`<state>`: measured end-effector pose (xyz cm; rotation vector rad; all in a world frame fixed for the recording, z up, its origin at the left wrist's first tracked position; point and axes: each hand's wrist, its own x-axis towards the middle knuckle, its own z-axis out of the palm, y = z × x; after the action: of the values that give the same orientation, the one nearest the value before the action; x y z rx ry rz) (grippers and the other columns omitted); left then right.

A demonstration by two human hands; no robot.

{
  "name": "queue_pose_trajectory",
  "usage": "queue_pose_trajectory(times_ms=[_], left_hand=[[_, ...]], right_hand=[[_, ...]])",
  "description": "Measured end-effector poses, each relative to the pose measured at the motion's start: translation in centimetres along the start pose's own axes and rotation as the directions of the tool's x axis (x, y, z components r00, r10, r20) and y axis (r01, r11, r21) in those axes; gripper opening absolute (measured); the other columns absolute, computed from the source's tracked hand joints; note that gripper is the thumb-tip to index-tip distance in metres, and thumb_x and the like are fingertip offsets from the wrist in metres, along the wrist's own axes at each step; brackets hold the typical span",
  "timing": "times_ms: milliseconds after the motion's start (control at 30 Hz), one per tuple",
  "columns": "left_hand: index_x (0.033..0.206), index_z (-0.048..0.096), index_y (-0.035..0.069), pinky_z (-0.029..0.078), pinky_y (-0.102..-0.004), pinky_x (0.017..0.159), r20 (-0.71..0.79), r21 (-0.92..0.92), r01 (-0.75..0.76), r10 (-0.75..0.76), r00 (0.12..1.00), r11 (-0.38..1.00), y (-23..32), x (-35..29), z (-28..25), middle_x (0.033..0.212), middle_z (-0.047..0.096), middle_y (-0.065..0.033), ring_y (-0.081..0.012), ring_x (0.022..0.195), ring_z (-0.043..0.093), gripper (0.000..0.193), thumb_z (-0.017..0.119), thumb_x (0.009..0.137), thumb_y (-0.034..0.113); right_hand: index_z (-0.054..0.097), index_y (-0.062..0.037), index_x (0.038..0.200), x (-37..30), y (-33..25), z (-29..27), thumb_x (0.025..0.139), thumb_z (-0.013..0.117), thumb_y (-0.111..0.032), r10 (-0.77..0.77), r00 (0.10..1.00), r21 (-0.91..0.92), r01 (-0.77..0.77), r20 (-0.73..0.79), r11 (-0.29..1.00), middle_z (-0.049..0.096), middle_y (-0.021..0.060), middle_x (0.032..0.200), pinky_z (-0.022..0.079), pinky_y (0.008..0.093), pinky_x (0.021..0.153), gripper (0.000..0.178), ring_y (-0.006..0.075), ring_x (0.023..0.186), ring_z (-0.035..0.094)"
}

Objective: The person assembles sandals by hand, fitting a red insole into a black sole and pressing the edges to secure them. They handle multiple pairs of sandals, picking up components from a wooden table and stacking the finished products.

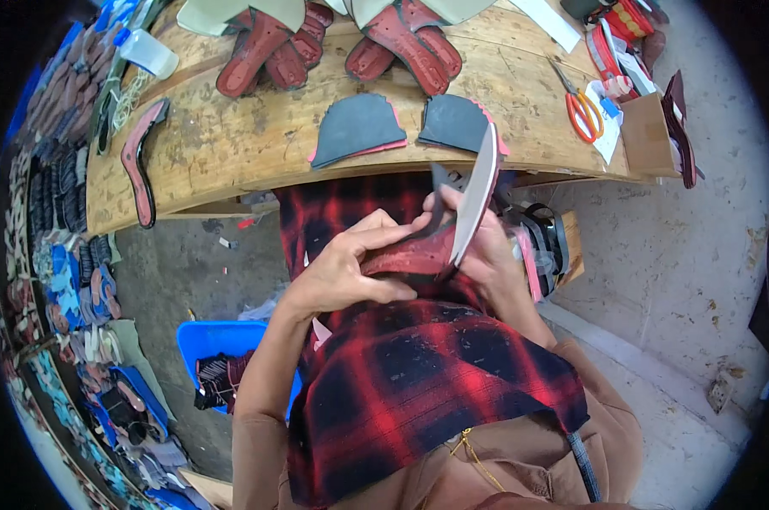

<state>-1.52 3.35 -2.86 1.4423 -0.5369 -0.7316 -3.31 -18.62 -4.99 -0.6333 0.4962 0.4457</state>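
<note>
Over my lap, my left hand (pixel 342 265) grips a dark red shoe upper (pixel 412 257), with the thumb underneath and the fingers on top. My right hand (pixel 489 246) is closed around a long, thin, curved piece (pixel 476 191), pale on its face and dark along the edge, like a sole. Its lower end meets the upper's right end. A dark flap (pixel 439 204) rises between the two hands. Some right fingertips are hidden behind the pale piece. A red and black checked cloth (pixel 401 365) covers my lap.
On the wooden bench (pixel 257 136) lie stacked dark curved pieces (pixel 361 127), red shoe uppers (pixel 257 55), orange-handled scissors (pixel 582 110), a hooked red and black piece (pixel 138 161) and a white bottle (pixel 147 53). A blue bin (pixel 197 336) stands at left; shelves of footwear (pixel 70 280) line the far left.
</note>
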Motion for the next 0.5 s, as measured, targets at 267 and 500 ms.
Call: queue_pose_trajectory(times_ms=[267,500], left_hand=[[0.126,0.062,0.003,0.043,-0.0319,0.091,-0.201,0.358,-0.010,0.088,0.976,0.934,-4.6,0.8,0.0,0.101,0.055,-0.0094,-0.0225,0.096,0.054,0.066,0.085,0.065,0.012],[0.129,0.055,-0.001,0.044,-0.0390,0.093,-0.212,0.652,0.061,0.104,0.972,0.756,1.1,3.2,1.3,0.107,0.055,-0.0153,-0.0301,0.103,0.056,0.092,0.091,0.054,0.038]], right_hand=[[0.045,0.0004,0.134,-3.1,-1.0,1.6,0.086,0.064,-0.027,-0.202,0.969,-0.562,0.249,0.145,0.789,0.060,0.0114,0.123,0.040,0.0210,0.063,0.059,0.0064,0.079,0.057],[0.036,0.0007,0.141,-2.5,1.2,3.0,0.078,0.074,-0.017,-0.411,0.863,-0.517,0.505,0.294,0.691,0.046,0.0126,0.142,0.044,0.0319,0.097,0.075,0.0171,0.108,0.055]])
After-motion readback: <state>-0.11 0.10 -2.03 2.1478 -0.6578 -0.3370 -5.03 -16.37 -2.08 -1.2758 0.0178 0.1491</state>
